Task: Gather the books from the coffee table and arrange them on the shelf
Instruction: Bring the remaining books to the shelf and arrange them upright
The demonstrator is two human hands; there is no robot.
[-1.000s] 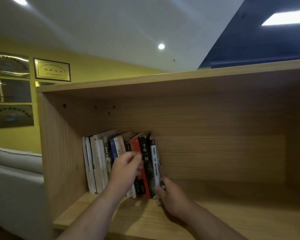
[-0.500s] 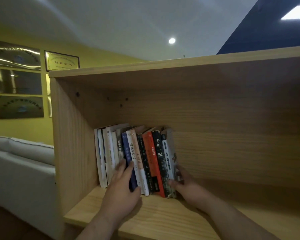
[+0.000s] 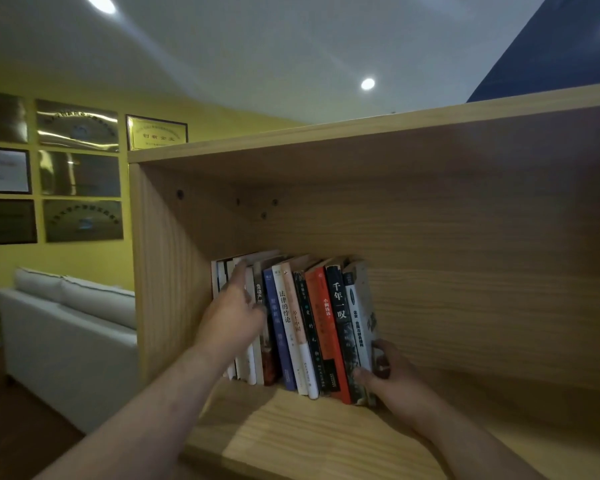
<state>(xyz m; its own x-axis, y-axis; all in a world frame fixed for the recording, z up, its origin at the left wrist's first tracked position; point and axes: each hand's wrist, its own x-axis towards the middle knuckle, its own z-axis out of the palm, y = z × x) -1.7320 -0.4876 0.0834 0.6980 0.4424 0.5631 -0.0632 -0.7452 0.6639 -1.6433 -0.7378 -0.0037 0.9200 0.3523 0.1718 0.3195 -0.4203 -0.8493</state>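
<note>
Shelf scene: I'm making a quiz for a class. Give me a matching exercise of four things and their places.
Things:
1. left hand
2. right hand
3. red book
4. sofa

Places:
A. left of the shelf, below the wall plaques
B. at the row's right end, low down
C. over the pale spines at the row's left
D. between dark spines, right of the row's middle

Pairs: 1-C, 2-B, 3-D, 4-A

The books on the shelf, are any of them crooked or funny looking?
Yes. The books lean left rather than standing straight, the right ones most. The right hand props the end book and the left hand presses the pale spines.
</note>
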